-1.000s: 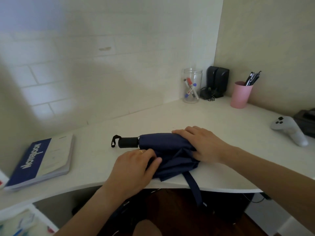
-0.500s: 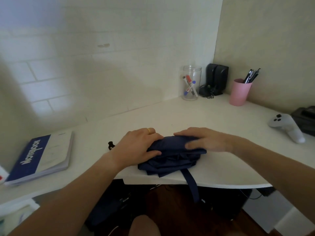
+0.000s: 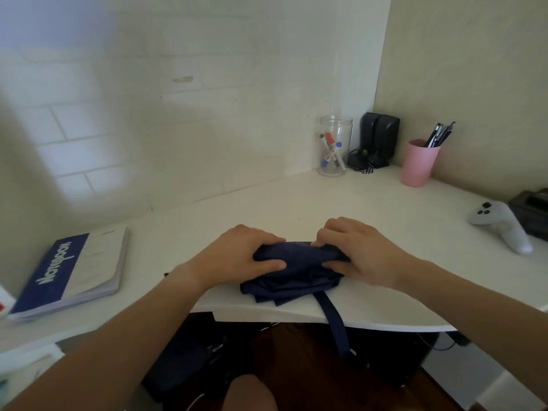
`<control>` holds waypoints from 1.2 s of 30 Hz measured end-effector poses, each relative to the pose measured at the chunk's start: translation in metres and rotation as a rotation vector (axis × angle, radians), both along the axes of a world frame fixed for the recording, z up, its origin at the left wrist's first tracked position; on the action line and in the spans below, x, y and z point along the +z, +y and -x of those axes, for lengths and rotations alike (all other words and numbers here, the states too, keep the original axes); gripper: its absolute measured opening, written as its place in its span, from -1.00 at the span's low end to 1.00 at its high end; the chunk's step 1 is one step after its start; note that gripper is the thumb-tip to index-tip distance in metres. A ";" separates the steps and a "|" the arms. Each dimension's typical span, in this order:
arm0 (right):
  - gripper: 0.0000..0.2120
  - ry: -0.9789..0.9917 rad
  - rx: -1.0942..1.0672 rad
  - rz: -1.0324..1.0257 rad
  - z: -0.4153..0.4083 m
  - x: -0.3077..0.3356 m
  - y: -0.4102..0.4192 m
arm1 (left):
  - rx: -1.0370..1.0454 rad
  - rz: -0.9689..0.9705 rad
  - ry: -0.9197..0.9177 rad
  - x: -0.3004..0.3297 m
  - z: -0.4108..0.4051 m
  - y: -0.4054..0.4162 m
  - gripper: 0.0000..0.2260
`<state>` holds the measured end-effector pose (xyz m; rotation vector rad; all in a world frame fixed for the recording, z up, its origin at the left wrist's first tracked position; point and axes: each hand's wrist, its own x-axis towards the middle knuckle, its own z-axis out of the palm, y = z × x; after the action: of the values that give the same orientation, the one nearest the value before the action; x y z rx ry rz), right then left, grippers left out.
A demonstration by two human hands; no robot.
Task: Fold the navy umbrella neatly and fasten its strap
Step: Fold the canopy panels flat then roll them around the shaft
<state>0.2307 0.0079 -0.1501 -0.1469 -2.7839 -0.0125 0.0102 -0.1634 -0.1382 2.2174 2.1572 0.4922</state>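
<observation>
While both hands grip the navy umbrella (image 3: pixel 296 262), left hand (image 3: pixel 237 256) and right hand (image 3: pixel 361 253) fingers curled around its fabric, roll tightly; the strap (image 3: pixel 333 318) dangles below the right fingers.

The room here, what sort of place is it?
Probably a home study corner: a white desk against the walls carries a notebook, a pink cup of pens and a white game controller.

A white corner desk (image 3: pixel 370 203) meets a white brick-pattern wall (image 3: pixel 178 114) and plain beige wall (image 3: pixel 474 69), above dark wood floor (image 3: pixel 311 375).
</observation>
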 end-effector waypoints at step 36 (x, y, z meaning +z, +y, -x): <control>-0.59 0.336 -0.344 0.037 -0.048 -0.069 -0.114 | 0.283 0.030 -0.165 -0.021 -0.020 0.012 -0.55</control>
<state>0.2786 -0.1059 -0.2196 -0.5796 -2.3935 -0.0202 0.0305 -0.1513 -0.1589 1.7925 2.3788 0.6201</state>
